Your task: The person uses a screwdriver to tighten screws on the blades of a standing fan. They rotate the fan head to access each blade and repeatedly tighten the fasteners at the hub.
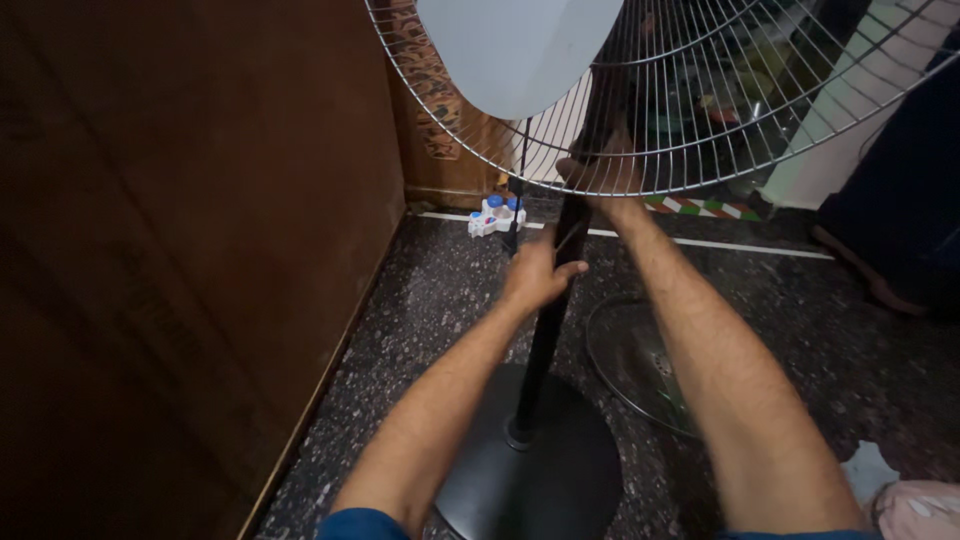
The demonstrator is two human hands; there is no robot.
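Note:
A pedestal fan stands in front of me on a dark speckled floor. Its black pole [545, 340] rises from a round black base [540, 470]. My left hand [538, 270] is wrapped around the pole about halfway up. My right hand [605, 170] reaches higher, behind the wire grille [740, 110], gripping the top of the pole under the fan head. A pale grey blade [510, 45] shows inside the grille at the top.
A brown wooden panel [180, 250] fills the left side. A loose round wire guard [640, 365] lies on the floor right of the pole. A small white and blue object [495, 215] sits by the back wall. Pale cloth [900, 495] lies bottom right.

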